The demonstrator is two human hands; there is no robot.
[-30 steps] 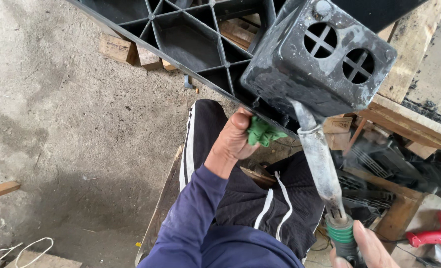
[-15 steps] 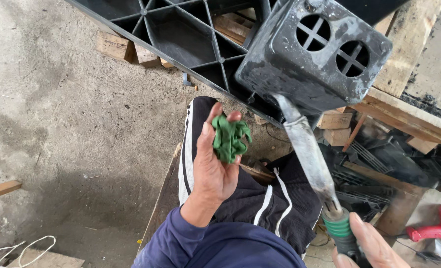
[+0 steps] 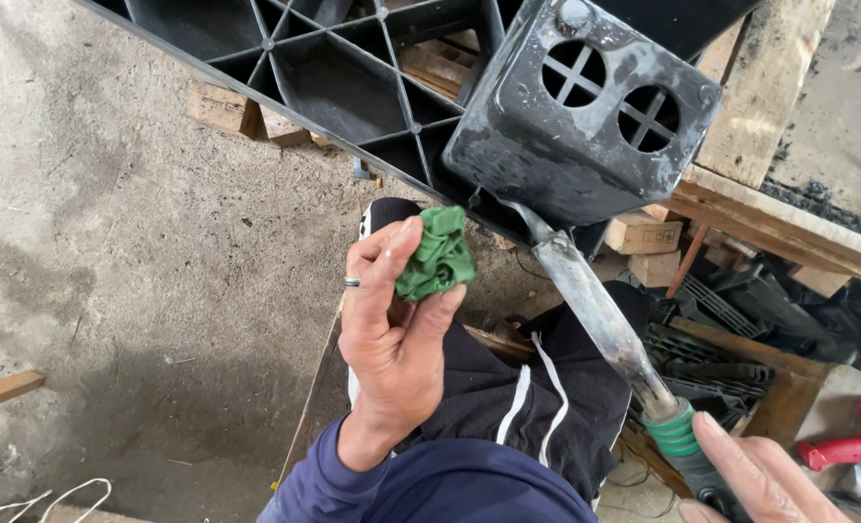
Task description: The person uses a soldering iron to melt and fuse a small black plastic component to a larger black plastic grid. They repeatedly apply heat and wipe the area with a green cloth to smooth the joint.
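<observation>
Our left hand [image 3: 396, 334] pinches a green wad [image 3: 437, 254] at centre while our right hand [image 3: 759, 475] grips the iron [image 3: 600, 315] — its tip against the black pallet [image 3: 585, 126] could slip and scorch us.

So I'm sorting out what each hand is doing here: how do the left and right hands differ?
The left hand is raised with its palm in full view, pinching a crumpled green wad; the right hand sits low at the frame corner, partly cut off, gripping a long metal tool by its green-banded handle. The left wears a ring; none shows on the right. Both are bare.
</observation>
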